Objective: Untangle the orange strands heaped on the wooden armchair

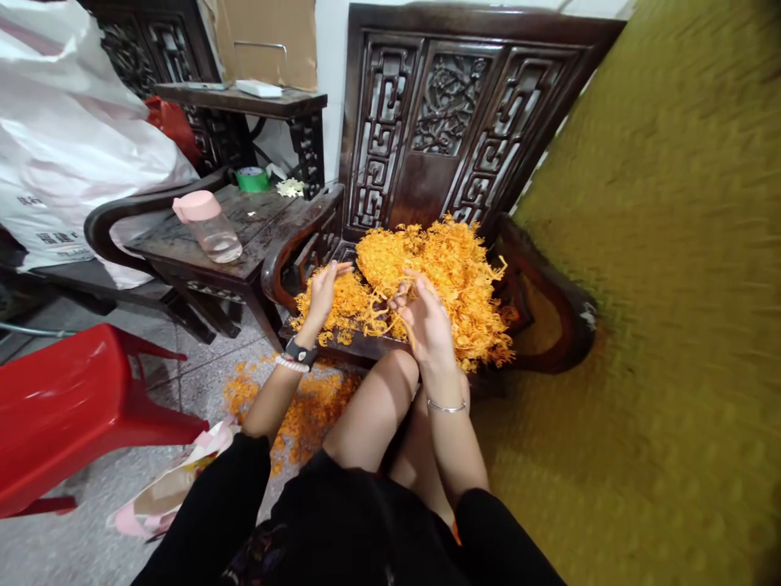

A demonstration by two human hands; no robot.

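A large heap of shredded orange-yellow strands (442,281) lies on the seat of a dark carved wooden chair (421,155). My left hand (323,297) rests against the heap's left side, its fingers apart and holding nothing. Over the middle of the pile, my right hand (424,317) pinches a few thin strands, which trail down from its fingers. A black watch (298,351) and a beaded bracelet circle my left wrist, and a thin metal bangle (446,406) circles my right. My bare knees are directly below the seat.
Orange strands (311,399) are scattered over the tiled floor beside a red plastic stool (79,407) and a pink-and-white bag (167,488). A dark side table (213,228) holds a pink-lidded plastic jug (211,228) and a green tape roll (252,179). Blurred olive-yellow fabric (647,285) fills the right.
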